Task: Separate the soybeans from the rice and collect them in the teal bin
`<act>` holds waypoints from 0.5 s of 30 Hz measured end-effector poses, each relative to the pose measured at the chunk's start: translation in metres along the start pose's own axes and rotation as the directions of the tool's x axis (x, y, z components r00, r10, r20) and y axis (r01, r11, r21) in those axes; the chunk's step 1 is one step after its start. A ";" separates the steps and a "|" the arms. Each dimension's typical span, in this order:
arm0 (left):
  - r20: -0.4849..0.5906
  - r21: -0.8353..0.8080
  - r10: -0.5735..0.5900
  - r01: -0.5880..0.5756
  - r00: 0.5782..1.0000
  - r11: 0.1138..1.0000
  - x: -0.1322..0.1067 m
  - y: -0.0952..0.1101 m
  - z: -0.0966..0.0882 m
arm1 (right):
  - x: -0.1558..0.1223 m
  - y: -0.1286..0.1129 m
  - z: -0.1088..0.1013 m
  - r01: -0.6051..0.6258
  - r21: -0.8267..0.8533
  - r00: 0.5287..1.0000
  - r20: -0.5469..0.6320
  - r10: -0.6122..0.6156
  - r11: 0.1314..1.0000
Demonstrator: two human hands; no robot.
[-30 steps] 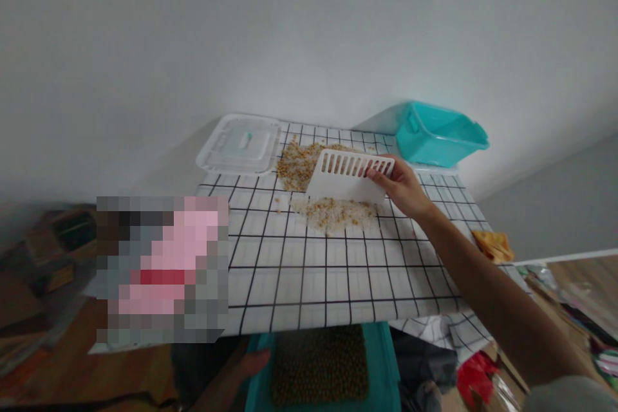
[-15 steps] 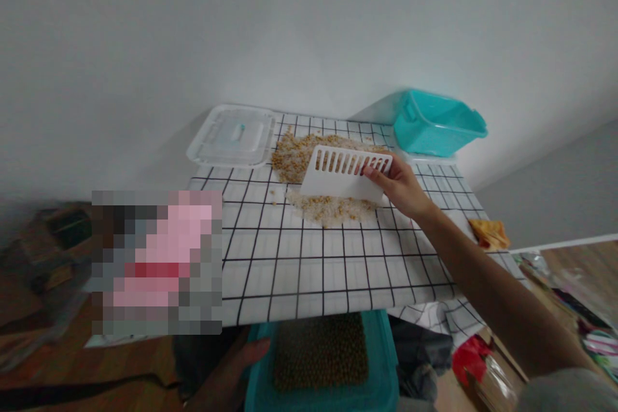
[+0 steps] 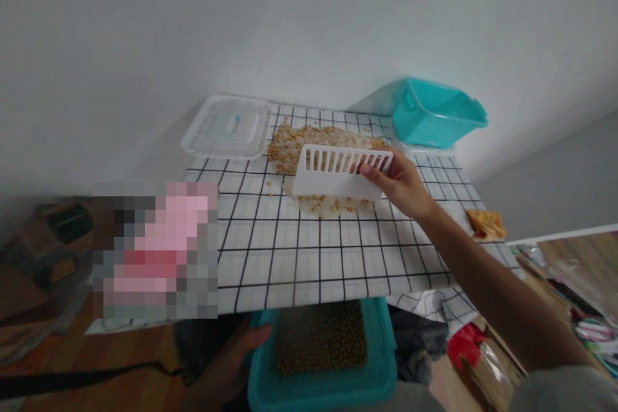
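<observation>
My right hand (image 3: 398, 183) pinches the right end of a white slotted plastic plate (image 3: 333, 183), thumb over the slots. The plate stands tilted on edge amid a spread heap of yellow beans and pale grains (image 3: 309, 138), part of it behind the plate and part in front. Below the table edge, a teal tub (image 3: 321, 393) holds many small round beans (image 3: 321, 341). My left hand (image 3: 248, 347) grips this tub's left rim; the thumb shows, and the other fingers are hidden.
On the checked tablecloth (image 3: 290, 270) lie a clear lid (image 3: 226, 129) at the back left and a yellow cloth (image 3: 485, 224) at the right edge. A second teal tub (image 3: 434, 119) stands against the wall. A blurred-out pink item (image 3: 164, 238) is at left.
The view has shifted slightly, so the table sits a little higher. The white slotted plate has moved slightly left and toward me. Both hands keep their grip.
</observation>
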State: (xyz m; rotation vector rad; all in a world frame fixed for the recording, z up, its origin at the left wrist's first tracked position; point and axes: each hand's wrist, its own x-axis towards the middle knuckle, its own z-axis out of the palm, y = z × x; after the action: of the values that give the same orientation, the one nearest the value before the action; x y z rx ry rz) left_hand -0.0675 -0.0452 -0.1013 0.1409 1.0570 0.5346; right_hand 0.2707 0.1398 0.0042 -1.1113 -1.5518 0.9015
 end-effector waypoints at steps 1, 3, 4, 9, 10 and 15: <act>0.002 0.014 -0.012 0.012 1.000 1.000 0.000 0.000 0.000 | -0.002 -0.002 0.001 0.008 -0.021 1.000 0.003 -0.008 1.000; -0.004 0.030 -0.024 0.025 1.000 0.999 0.000 -0.001 0.000 | -0.006 -0.007 0.003 0.033 -0.067 0.999 0.005 -0.033 0.997; -0.002 0.028 -0.023 0.023 1.000 0.999 0.001 -0.001 0.000 | -0.009 -0.009 0.005 0.047 -0.088 0.999 0.002 -0.047 0.995; 0.003 0.017 0.027 -0.027 1.000 0.999 0.001 -0.003 0.002 | -0.024 -0.020 0.011 0.091 -0.126 0.995 -0.019 -0.094 0.988; 0.010 0.019 0.021 -0.022 1.000 1.000 0.002 -0.002 0.002 | -0.027 -0.021 0.011 0.092 -0.131 0.995 -0.017 -0.095 0.987; 0.067 0.010 0.021 -0.022 0.998 1.000 0.005 -0.001 0.002 | -0.041 -0.022 0.012 0.126 -0.166 0.991 -0.027 -0.133 0.978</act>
State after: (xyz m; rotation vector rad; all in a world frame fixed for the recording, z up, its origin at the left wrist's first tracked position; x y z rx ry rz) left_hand -0.0637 -0.0432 -0.1042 0.1786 0.9939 0.5400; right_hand 0.2583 0.0935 0.0094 -1.1216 -1.6698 0.6705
